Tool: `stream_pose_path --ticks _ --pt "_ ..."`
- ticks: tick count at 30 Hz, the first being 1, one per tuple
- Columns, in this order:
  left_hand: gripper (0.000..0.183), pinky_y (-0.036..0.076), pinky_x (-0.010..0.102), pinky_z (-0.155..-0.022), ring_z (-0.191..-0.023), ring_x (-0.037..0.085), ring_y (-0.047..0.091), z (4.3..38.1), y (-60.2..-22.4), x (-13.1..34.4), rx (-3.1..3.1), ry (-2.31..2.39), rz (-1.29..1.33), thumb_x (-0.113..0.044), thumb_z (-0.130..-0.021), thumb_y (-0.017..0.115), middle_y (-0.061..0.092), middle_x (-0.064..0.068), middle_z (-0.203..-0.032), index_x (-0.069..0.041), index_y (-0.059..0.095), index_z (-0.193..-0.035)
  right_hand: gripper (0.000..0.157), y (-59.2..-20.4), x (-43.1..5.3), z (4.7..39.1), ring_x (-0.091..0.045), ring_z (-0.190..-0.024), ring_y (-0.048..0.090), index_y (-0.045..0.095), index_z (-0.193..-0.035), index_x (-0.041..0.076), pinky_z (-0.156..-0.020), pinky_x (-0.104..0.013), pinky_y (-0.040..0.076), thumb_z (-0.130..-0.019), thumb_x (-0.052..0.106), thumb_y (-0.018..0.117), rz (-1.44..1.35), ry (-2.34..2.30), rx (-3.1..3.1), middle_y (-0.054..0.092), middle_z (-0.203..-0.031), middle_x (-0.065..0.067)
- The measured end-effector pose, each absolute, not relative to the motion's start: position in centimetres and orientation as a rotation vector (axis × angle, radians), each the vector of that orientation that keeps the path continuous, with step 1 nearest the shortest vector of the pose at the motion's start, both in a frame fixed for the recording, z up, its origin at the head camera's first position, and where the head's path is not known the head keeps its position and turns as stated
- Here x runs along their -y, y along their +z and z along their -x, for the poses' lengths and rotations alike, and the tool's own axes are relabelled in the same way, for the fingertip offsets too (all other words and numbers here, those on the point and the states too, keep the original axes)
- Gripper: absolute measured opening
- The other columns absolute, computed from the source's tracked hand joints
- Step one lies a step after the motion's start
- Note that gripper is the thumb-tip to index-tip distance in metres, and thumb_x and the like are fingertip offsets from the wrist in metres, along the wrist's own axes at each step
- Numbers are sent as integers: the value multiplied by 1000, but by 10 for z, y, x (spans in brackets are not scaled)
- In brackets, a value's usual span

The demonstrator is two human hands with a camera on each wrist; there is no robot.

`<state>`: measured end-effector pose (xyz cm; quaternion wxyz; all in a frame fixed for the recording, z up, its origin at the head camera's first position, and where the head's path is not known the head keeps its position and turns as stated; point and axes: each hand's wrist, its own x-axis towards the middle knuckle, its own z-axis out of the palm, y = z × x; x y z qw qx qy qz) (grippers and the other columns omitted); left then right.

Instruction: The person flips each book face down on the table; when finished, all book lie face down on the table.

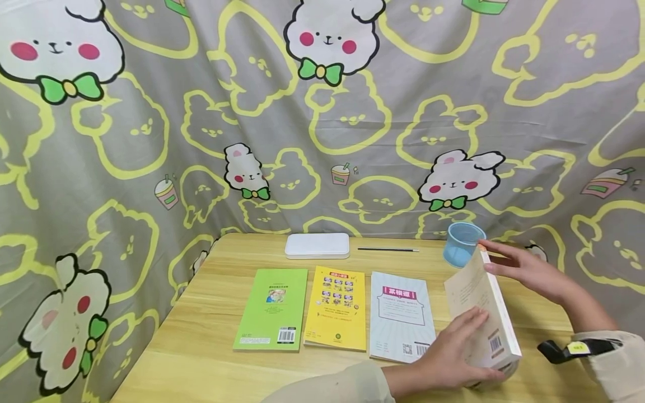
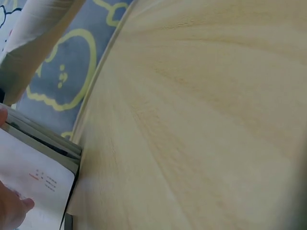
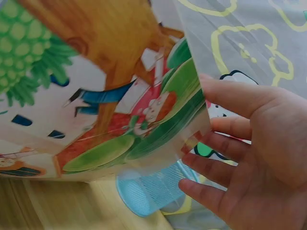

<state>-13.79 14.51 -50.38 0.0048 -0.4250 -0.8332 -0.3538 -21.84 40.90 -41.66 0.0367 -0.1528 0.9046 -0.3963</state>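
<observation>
A thick book (image 1: 496,313) with a cream, barcoded cover stands tilted at the table's right side. My left hand (image 1: 453,350) grips its lower part, fingers across the cream cover and thumb at the bottom edge. At the top corner, my right hand (image 1: 529,274) touches the book with its fingertips. The right wrist view shows the other, illustrated cover (image 3: 110,96), with green leaves and a painted figure; the fingers of my right hand (image 3: 254,143) are extended at its edge. Pale pages or cover (image 2: 38,177) lie under my left fingertips in the left wrist view.
Left of the hands lie a pale blue book (image 1: 400,313), a yellow book (image 1: 336,330) and a green book (image 1: 269,324) in a row. Behind them are a white case (image 1: 317,246) and a dark pencil (image 1: 388,249). A blue mesh cup (image 1: 456,252) stands close behind the held book.
</observation>
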Motion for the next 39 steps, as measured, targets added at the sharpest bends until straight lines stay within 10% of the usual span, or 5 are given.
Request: stream_pose_path --ticks 12,21,39 --pt "96 36 14 -109 -145 4 36 138 -507 -149 2621 -1028 1316 -47 -80 88 34 -9 -164 -28 39 -160 61 -422 -422 215 17 -118 44 34 -158 -2 -90 -15 49 -105 15 59 564 -1260 -2746 33 -159 -34" --pt "93 35 11 -101 -137 1 41 137 -511 -157 2674 -912 1296 -55 -81 84 36 -15 -160 -36 38 -159 58 -442 -437 213 15 -120 49 37 -155 -8 -89 -12 49 -104 7 60 606 -1370 -2704 42 -145 28" --pt "96 46 20 -101 -143 6 38 136 -514 -168 2965 -814 1125 -71 -77 77 31 -11 -163 -42 36 -158 58 -462 -452 206 14 -120 51 27 -158 -8 -90 -12 49 -107 6 51 532 -1486 -2571 43 -141 36"
